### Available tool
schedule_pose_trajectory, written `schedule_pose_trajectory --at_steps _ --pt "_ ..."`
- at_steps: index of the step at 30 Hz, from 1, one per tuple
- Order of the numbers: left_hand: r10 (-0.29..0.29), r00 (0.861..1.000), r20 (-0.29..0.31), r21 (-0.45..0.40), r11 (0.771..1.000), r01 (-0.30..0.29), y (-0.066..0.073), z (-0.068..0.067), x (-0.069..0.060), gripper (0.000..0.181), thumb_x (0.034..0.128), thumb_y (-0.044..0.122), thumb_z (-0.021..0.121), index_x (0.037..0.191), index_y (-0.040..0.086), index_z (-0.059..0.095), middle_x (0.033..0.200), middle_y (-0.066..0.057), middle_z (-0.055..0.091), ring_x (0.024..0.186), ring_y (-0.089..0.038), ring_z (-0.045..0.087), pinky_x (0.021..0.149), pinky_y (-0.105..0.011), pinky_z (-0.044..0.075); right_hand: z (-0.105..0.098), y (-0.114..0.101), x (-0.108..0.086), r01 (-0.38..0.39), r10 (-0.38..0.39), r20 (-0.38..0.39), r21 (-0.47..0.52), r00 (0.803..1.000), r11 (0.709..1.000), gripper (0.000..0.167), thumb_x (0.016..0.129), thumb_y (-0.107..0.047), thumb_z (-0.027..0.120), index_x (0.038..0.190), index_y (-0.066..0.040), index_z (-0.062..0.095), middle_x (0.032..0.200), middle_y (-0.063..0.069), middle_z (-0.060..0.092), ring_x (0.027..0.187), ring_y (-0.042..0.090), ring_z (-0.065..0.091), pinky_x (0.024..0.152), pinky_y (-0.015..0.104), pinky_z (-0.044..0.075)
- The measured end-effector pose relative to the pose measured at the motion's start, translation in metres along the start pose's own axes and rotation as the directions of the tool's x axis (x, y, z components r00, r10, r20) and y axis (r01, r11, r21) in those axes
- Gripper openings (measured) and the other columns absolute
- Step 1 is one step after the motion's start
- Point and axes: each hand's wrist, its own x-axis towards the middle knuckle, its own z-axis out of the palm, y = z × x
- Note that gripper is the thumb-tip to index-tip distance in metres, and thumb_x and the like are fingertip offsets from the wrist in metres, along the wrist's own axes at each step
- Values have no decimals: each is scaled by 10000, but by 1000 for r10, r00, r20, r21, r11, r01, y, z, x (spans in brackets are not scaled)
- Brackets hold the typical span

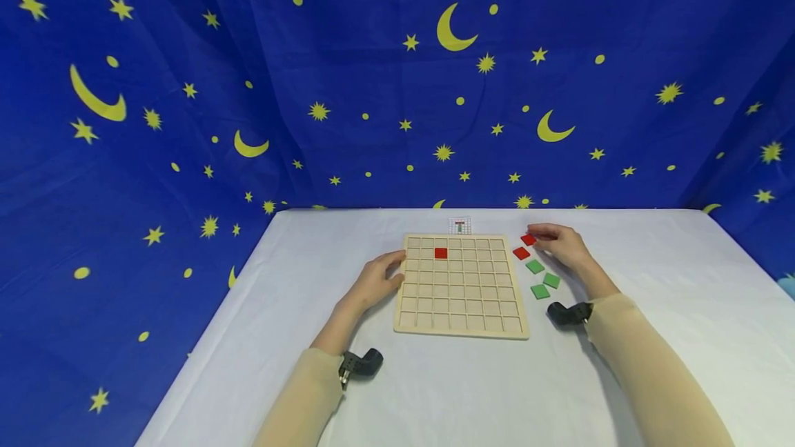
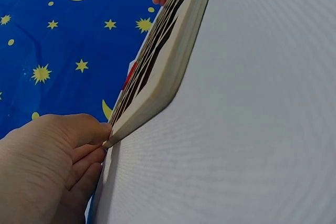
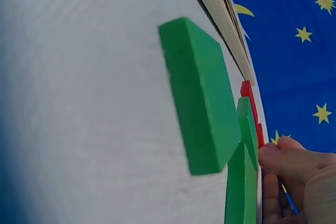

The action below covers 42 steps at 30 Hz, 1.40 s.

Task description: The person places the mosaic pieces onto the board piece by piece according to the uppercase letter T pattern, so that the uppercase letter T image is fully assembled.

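A square wooden grid board (image 1: 461, 334) lies on the table, with one red tile (image 1: 441, 253) in a cell of its second row from the back. My left hand (image 1: 375, 280) rests against the board's left edge, thumb and fingers apart; in the left wrist view the thumb (image 2: 89, 131) touches the rim. To the right of the board, my right hand (image 1: 565, 245) pinches another red tile (image 1: 528, 239) by its edges, at table level. Close by lie a further red tile (image 1: 521, 253) and several green tiles (image 1: 540, 292). The right wrist view shows a green tile (image 3: 202, 98) large in front.
A small printed card (image 1: 459, 225) with a coloured pattern lies behind the board. The white-covered table (image 1: 459, 392) ends at a blue cloth (image 1: 373, 74) with yellow moons and stars. Each wrist carries a dark camera mount (image 1: 363, 363).
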Motion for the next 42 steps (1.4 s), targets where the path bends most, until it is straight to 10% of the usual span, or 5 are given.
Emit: schedule_pose_trajectory --at_steps 42 --pt "17 1000 -3 18 1000 -17 0 -1 0 499 890 61 616 1359 -15 465 1342 -165 505 1241 -274 473 1041 -328 396 -13 -25 -7 65 -69 -103 -45 992 997 398 905 -172 645 1250 16 583 1207 213 595 1093 339 543 944 463 449"
